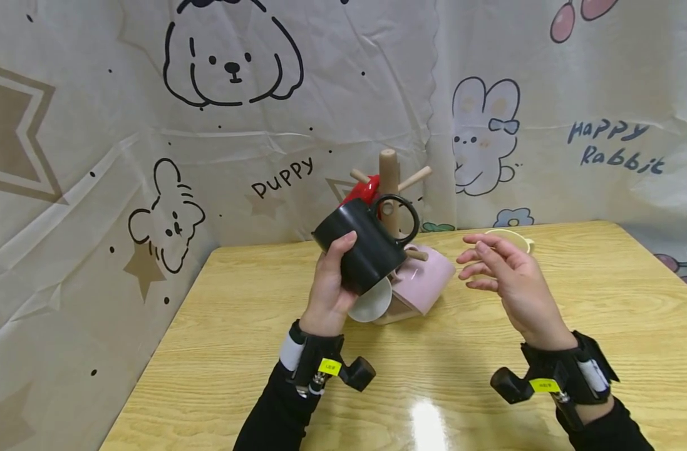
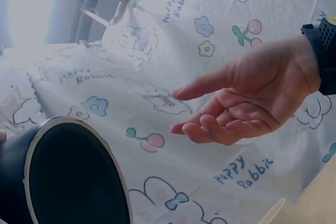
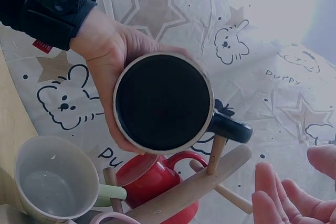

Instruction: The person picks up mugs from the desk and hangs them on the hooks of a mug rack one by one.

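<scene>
My left hand (image 1: 330, 285) grips a black mug (image 1: 366, 244) around its body, tilted, with the handle up and to the right. A round, pale-ringed end of the mug faces the right wrist view. Behind it stands a wooden mug tree (image 1: 388, 169) with bare upper pegs. A red mug (image 3: 152, 182) and a pink mug (image 1: 424, 282) hang on the tree. Low beside the pink one is a whitish mug (image 3: 55, 177) with a green handle. My right hand (image 1: 515, 282) is held apart from the mug, fingers loosely extended, holding nothing.
A pale yellow cup (image 1: 512, 238) stands at the back of the wooden table (image 1: 208, 351), partly hidden behind my right hand. Printed cloth (image 1: 343, 81) hangs behind the table and along its left side.
</scene>
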`<state>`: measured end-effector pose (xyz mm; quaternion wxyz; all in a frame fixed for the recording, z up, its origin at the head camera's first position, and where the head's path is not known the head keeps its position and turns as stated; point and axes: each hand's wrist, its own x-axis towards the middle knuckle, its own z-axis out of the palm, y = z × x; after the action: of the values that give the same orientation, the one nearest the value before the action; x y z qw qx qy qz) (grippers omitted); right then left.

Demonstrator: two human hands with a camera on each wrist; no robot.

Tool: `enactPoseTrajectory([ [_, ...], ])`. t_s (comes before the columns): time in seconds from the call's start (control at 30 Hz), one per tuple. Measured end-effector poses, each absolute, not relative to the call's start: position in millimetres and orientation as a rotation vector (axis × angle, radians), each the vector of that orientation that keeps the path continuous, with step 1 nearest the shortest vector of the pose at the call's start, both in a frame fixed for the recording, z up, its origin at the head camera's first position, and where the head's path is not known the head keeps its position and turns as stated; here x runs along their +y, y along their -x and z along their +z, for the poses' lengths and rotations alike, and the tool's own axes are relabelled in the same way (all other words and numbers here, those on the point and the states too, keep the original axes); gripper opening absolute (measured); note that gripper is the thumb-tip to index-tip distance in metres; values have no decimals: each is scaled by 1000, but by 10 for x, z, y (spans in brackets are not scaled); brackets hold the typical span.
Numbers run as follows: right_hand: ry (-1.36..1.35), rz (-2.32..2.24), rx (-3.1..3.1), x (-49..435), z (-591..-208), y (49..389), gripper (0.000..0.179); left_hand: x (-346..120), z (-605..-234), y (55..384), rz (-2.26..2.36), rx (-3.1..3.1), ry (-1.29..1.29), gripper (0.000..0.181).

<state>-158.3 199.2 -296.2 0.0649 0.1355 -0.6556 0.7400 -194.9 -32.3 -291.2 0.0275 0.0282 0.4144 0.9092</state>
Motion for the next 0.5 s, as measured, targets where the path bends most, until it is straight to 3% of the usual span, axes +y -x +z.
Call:
enactPoseTrajectory([
  [0.5,-393,2199,-2093,1950,-2990,1589,18,-258,-3053,2047,2846,1263,-71,45],
])
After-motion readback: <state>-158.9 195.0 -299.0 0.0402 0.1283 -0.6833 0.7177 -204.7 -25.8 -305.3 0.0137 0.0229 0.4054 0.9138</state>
